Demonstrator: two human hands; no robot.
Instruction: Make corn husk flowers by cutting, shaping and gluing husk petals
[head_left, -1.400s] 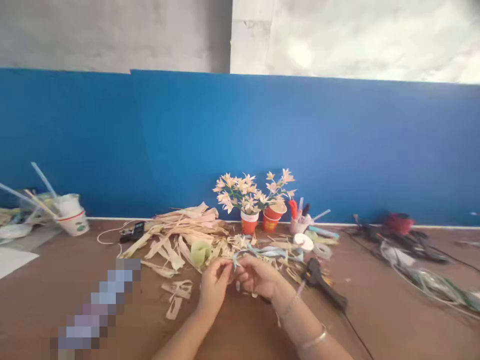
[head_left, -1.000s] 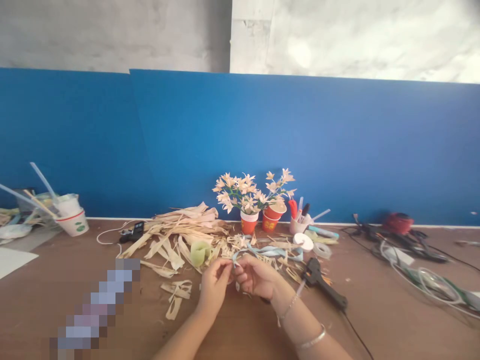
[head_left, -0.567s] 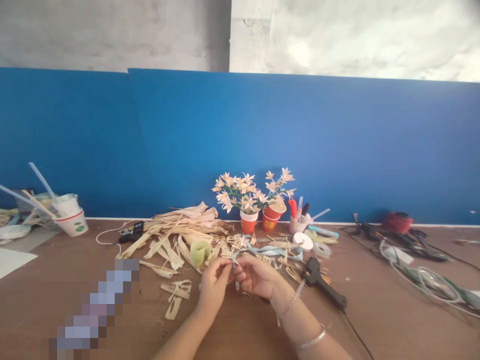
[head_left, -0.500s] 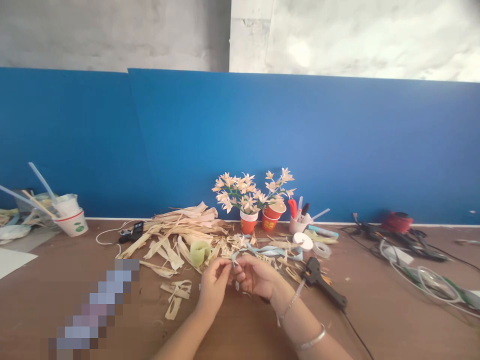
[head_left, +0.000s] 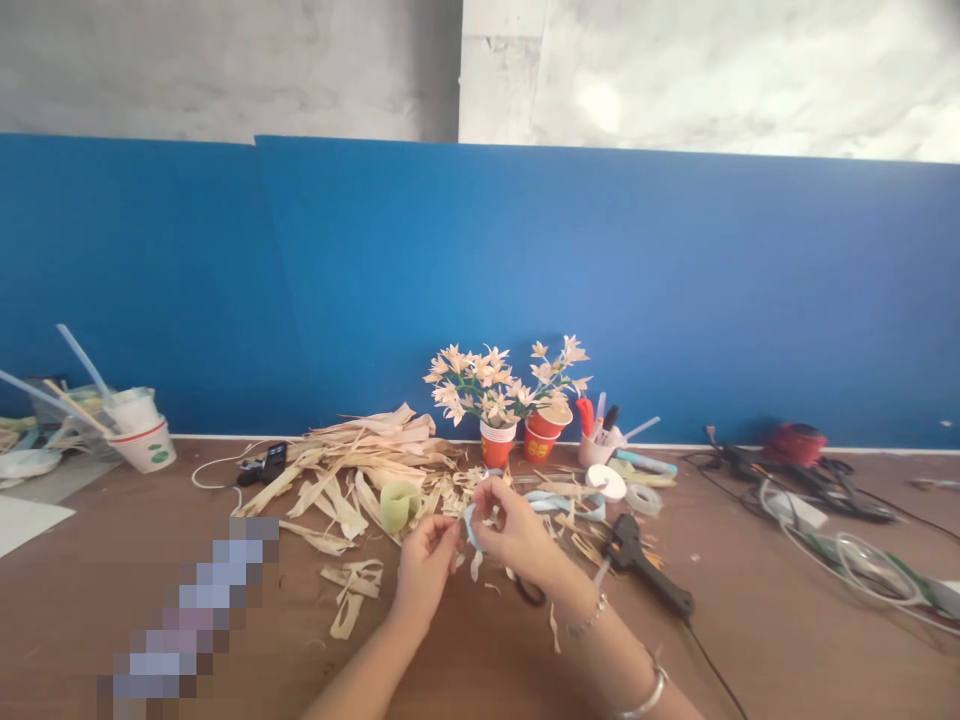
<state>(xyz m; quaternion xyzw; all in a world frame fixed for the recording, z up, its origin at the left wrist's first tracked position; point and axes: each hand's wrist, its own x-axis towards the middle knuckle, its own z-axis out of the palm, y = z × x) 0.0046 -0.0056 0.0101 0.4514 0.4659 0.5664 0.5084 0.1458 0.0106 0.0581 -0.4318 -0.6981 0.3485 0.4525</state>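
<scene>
Low over the table's middle, my left hand (head_left: 427, 565) is closed in a pinch. What sits between its fingertips is too small to make out. Close beside it, my right hand (head_left: 517, 535) pinches a narrow pale blue strip (head_left: 471, 524) that curves between the two hands. Dried husk strips (head_left: 375, 450) lie heaped behind my hands, with a curled light green piece (head_left: 399, 506) at their near edge. A dark loop (head_left: 532, 592), like a scissor handle, shows partly under my right wrist. To the right rests a black glue gun (head_left: 637, 565).
Pale artificial flowers (head_left: 484, 380) stand in red paper cups (head_left: 541, 440) at the back. A cup of pens (head_left: 595, 448) and a tape roll (head_left: 643, 499) are beside them. Cables (head_left: 847, 560) lie far right; a white cup (head_left: 142, 447) with straws stands left. A blue partition (head_left: 600, 250) bounds the table.
My right hand has lifted slightly and turned, its fingers now higher around the pale blue strip. The dark loop beneath shows more. My left hand has barely moved.
</scene>
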